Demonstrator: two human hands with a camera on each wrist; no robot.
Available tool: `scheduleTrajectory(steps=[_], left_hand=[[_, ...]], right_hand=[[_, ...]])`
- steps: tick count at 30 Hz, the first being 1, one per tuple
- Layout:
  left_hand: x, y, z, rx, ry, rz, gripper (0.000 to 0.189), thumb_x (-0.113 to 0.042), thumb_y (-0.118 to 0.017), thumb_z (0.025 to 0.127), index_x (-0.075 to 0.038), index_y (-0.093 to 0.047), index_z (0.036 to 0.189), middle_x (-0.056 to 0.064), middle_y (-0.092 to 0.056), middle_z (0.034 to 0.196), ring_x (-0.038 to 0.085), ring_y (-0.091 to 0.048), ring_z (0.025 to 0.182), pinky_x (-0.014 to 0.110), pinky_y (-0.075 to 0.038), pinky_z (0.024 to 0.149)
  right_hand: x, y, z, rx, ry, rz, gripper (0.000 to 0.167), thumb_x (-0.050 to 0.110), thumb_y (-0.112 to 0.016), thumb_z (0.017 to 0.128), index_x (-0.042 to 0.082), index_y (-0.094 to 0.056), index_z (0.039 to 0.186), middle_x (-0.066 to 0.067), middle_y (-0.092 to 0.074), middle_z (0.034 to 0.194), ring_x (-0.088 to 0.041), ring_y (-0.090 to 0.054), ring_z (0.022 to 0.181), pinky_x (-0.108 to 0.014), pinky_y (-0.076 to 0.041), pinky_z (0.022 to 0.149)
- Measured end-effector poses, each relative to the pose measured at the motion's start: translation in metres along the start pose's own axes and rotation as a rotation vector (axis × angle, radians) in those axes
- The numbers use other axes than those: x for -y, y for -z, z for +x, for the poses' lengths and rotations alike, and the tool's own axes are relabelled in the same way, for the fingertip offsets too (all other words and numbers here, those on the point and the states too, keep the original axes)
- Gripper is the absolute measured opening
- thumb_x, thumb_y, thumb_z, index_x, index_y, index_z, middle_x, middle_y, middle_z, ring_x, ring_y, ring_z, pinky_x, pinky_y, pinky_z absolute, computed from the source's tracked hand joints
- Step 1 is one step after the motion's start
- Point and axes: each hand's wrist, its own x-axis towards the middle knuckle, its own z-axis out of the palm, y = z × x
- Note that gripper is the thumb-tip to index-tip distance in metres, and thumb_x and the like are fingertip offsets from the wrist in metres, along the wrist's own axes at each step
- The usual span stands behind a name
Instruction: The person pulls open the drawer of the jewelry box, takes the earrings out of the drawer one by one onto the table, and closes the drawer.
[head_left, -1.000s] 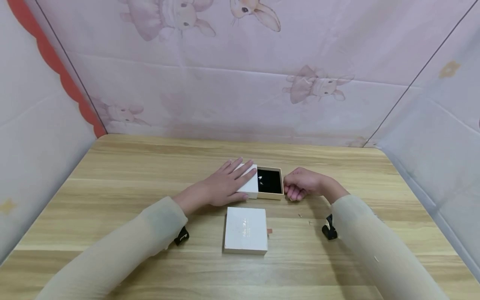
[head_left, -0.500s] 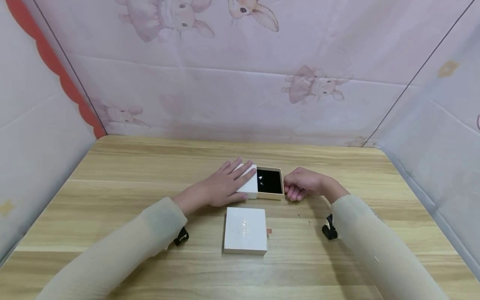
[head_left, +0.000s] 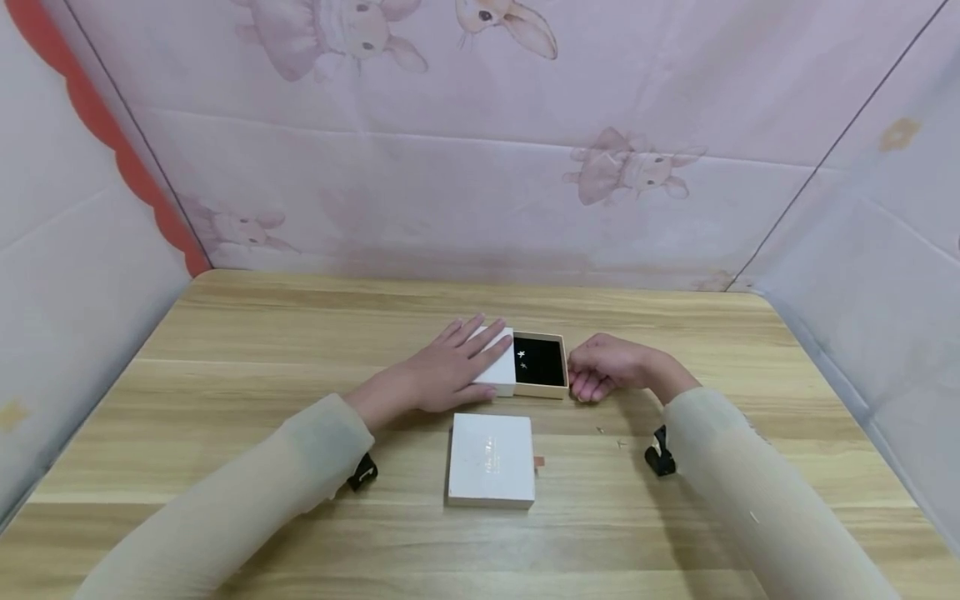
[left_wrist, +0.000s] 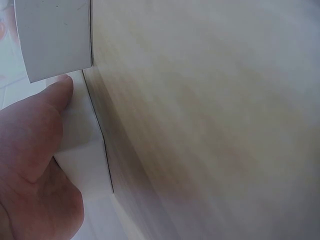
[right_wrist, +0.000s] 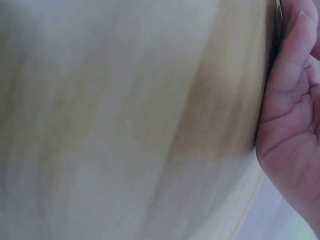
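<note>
A white jewelry box lies in the middle of the table, its drawer slid partly out to the right. Two small star-shaped pieces sit on the drawer's black insert. My left hand rests on the white sleeve with its fingers spread; in the left wrist view its thumb lies along the box's side. At the drawer's right end my right hand has curled fingers against the edge. Whatever part of the drawer they pinch is hidden.
Nearer to me lies a second, shut white box with gold lettering and a pink ribbon tab. Two tiny metallic pieces lie on the wooden table to its right. A rabbit-print cloth hangs behind.
</note>
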Motion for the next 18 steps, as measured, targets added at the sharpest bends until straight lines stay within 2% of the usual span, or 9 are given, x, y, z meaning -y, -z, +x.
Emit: scheduleTrajectory(steps=[5, 9, 14, 16, 18], left_hand=[[0.0, 0.002, -0.001, 0.004, -0.004, -0.009, 0.075, -0.051, -0.037, 0.105, -0.011, -0.007, 0.161, 0.015, 0.002, 0.168, 0.039, 0.005, 0.153, 0.058, -0.004, 0.122], [0.0, 0.002, -0.002, 0.006, -0.005, -0.011, 0.075, -0.05, -0.038, 0.106, -0.011, -0.008, 0.161, 0.015, 0.001, 0.168, 0.04, 0.004, 0.153, 0.058, -0.005, 0.122], [0.0, 0.004, -0.003, 0.01, 0.004, -0.012, 0.075, -0.052, -0.036, 0.105, -0.013, -0.006, 0.162, 0.012, 0.006, 0.167, 0.037, 0.007, 0.153, 0.057, -0.004, 0.123], [0.0, 0.004, -0.003, 0.009, 0.002, -0.012, 0.075, -0.052, -0.036, 0.105, -0.013, -0.005, 0.161, 0.011, 0.007, 0.167, 0.036, 0.009, 0.153, 0.057, -0.003, 0.123], [0.001, 0.004, -0.003, 0.009, 0.001, -0.011, 0.075, -0.052, -0.036, 0.105, -0.013, -0.005, 0.161, 0.012, 0.006, 0.167, 0.037, 0.009, 0.153, 0.057, -0.003, 0.123]], right_hand=[[0.004, -0.001, -0.003, 0.013, -0.006, -0.03, 0.026, 0.012, -0.047, 0.094, -0.003, -0.068, 0.088, -0.008, -0.071, 0.077, -0.013, -0.067, 0.063, -0.026, -0.058, 0.06], [0.009, -0.003, -0.006, 0.018, -0.009, -0.098, 0.026, 0.014, -0.049, 0.094, -0.003, -0.068, 0.09, -0.011, -0.072, 0.079, -0.016, -0.069, 0.065, -0.029, -0.06, 0.062], [0.02, 0.001, -0.017, -0.027, 0.026, -0.326, 0.025, 0.02, -0.054, 0.098, -0.001, -0.067, 0.093, -0.012, -0.07, 0.08, -0.018, -0.069, 0.068, -0.032, -0.06, 0.064], [0.027, 0.005, -0.022, -0.072, 0.062, -0.412, 0.024, 0.019, -0.054, 0.099, -0.001, -0.066, 0.095, -0.012, -0.07, 0.08, -0.019, -0.068, 0.068, -0.034, -0.059, 0.063], [0.035, 0.007, -0.025, -0.153, 0.109, -0.466, 0.023, 0.018, -0.054, 0.099, -0.002, -0.065, 0.097, -0.013, -0.069, 0.079, -0.02, -0.066, 0.066, -0.035, -0.058, 0.061]])
